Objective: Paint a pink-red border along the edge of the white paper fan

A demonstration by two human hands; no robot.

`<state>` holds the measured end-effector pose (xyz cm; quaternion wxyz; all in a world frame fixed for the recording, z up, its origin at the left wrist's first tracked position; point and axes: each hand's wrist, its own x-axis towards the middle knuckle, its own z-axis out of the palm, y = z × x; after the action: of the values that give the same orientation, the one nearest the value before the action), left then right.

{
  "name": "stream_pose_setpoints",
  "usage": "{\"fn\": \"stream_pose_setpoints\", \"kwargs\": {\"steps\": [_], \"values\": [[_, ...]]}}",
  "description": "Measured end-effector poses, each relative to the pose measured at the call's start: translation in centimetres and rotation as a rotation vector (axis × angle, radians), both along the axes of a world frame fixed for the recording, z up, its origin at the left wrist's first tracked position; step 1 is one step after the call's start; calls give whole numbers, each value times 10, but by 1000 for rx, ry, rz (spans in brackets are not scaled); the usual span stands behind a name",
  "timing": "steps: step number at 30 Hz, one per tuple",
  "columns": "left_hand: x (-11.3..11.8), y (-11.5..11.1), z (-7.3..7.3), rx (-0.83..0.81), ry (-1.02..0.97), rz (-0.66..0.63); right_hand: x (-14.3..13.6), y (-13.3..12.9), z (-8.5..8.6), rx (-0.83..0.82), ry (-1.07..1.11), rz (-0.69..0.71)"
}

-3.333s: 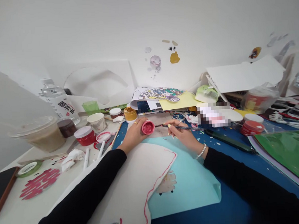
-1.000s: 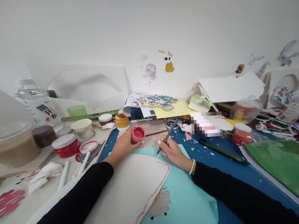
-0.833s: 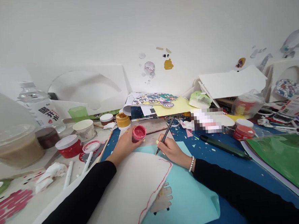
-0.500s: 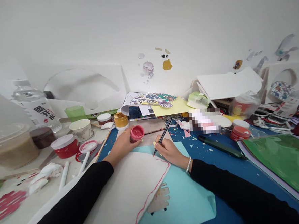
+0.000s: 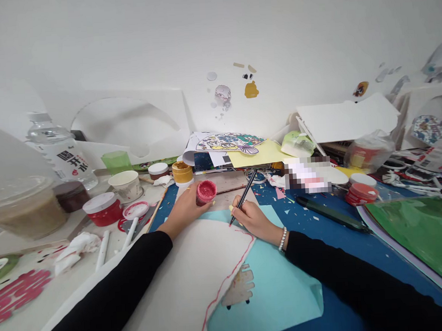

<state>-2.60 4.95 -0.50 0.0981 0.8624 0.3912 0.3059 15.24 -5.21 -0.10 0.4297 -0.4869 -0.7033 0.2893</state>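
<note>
My left hand (image 5: 188,207) is wrapped round a small jar of red paint (image 5: 206,192), tipped so its open mouth faces me. In my right hand (image 5: 248,217) is a thin black paintbrush (image 5: 247,190), its tip touching the upper edge of a large white sheet (image 5: 172,283). A wavy red line (image 5: 228,281) runs along that sheet's right edge. Under the sheet lies light blue paper (image 5: 277,292). A grey cut-out shape (image 5: 240,288) with small black feet shows beside the red line.
On the left stand a water bottle (image 5: 61,153), a lidded cup (image 5: 23,207), a red paint jar (image 5: 103,209), a paper cup (image 5: 125,186) and a yellow paint jar (image 5: 183,173). A dark green cutter (image 5: 332,214) and green sheets (image 5: 424,243) lie on the right.
The brush tip has stayed near the sheet's upper edge, with a small shift of my right hand. The whole view has shifted slightly. Both hands keep their holds.
</note>
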Motion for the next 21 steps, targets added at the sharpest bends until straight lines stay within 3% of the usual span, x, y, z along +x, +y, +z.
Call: {"fn": "stream_pose_setpoints", "kwargs": {"steps": [21], "values": [[2, -2, 3, -1, -1, -2, 1, 0, 1, 42, -37, 8]]}}
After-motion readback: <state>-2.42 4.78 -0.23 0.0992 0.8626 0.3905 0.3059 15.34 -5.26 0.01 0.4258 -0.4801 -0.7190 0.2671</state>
